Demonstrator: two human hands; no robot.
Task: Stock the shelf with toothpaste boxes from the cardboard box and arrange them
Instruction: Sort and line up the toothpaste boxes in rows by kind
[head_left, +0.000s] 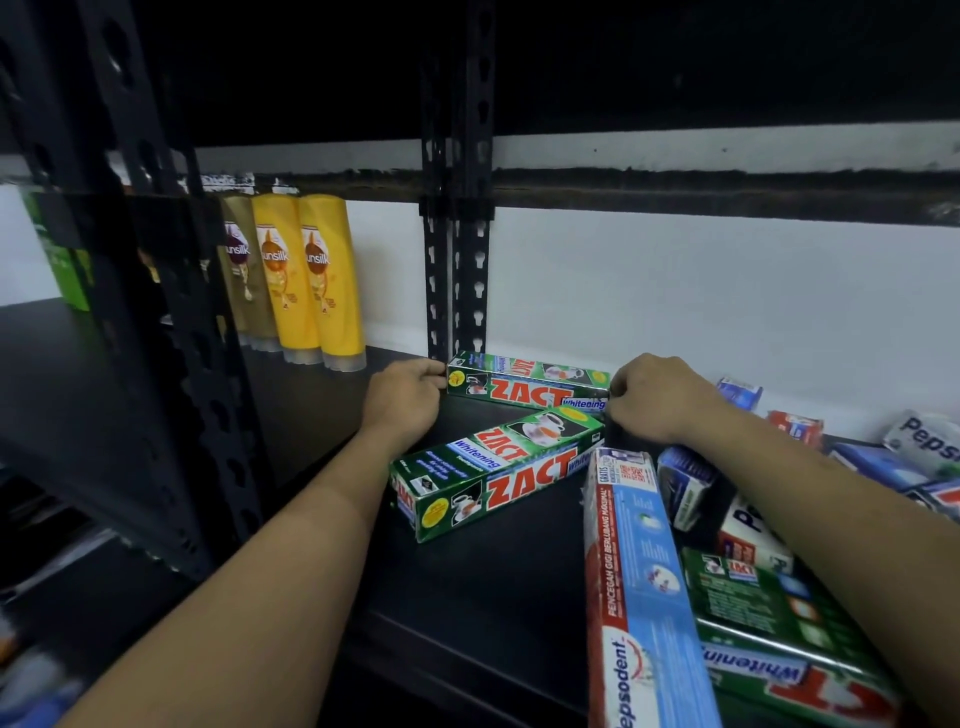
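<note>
left grip (402, 397): fingers curled on left end of rear green toothpaste box (527, 387) | right grip (657, 397): pinching its right end | box: flat on shelf (493, 582), along back wall | second green box (498, 467): askew just before it | shampoo bottles (306, 280): upright, left

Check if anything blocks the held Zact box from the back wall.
Nothing visible. The held Zact box, gripped at its ends by the left hand and right hand, lies along the wall; the other Zact box lies in front.

Left hand (402, 397) and right hand (655, 397) grip opposite ends of a green Zact box (524, 387) on the shelf (493, 571).
</note>
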